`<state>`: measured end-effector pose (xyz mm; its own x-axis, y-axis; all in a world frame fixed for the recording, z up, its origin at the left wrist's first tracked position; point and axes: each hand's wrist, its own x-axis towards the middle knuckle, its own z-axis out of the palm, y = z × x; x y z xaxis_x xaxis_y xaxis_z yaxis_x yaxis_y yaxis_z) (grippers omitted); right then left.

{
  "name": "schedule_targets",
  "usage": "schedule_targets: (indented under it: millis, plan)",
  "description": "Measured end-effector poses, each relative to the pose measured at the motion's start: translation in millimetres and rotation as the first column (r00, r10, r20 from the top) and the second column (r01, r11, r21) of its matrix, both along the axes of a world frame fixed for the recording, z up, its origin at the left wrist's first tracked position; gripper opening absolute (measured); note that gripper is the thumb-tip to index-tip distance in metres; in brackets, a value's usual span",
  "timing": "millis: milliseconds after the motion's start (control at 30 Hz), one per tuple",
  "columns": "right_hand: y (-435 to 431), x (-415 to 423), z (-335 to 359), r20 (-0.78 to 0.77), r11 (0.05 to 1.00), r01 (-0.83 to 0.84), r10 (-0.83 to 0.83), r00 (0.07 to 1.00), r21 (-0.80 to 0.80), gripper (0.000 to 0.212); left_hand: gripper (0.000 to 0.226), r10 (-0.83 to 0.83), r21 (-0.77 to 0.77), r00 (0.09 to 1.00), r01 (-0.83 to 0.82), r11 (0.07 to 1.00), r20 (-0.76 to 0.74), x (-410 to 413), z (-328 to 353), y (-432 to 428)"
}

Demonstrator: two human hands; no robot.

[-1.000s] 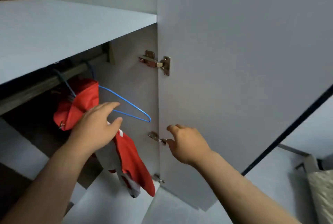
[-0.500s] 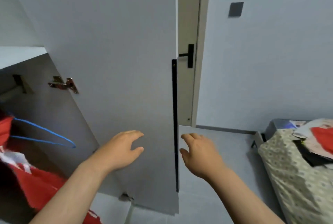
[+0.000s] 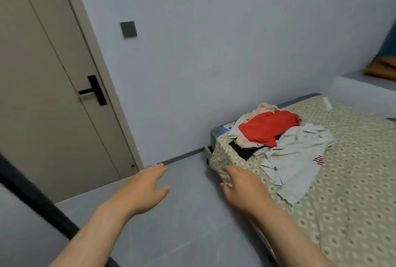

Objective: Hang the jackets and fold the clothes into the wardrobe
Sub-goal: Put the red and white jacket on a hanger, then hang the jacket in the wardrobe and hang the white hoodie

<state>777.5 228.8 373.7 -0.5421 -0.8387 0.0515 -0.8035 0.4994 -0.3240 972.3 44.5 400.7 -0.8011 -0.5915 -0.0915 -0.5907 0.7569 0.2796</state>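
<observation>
Reaching forward over the grey floor (image 3: 182,228), the left hand (image 3: 141,189) and right hand (image 3: 242,187) are both empty, fingers loosely spread, palms down. The right one hovers at the near corner of the bed (image 3: 353,213). On the bed's patterned cover lies the pile of clothes (image 3: 278,138), a red garment (image 3: 267,127) on top and a pale grey shirt (image 3: 295,159) spilling nearer. A beige door (image 3: 42,105) stands left, with a dark wall switch (image 3: 128,29) beside it. Half a second ago the wardrobe door (image 3: 32,198) filled the left side. Now only its black edge shows, and the hung red jacket has left view.
</observation>
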Motion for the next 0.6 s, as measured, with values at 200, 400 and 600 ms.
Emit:
schedule_targets:
  millis: [200, 400, 600]
  plan:
    - [57.1, -81.2, -7.0, 0.018, 0.964, 0.263, -0.264, 0.964, 0.042, 0.043, 0.064, -0.244, 0.009, 0.970, 0.244, 0.970, 0.005, -137.0, -6.8, 9.1]
    - [74.7, -158.9, -9.7, -0.022, 0.891, 0.444, -0.444, 0.896, 0.089, 0.044, 0.064, -0.426, 0.068, 0.905, 0.426, 0.902, -0.013, -263.0, -27.2, -3.5]
    - [60.2, -244.4, -6.0, -0.054, 0.809, 0.571, -0.569, 0.821, 0.139, 0.044, 0.048, -0.539, 0.109, 0.842, 0.536, 0.837, -0.005, -377.6, -29.7, -30.0]
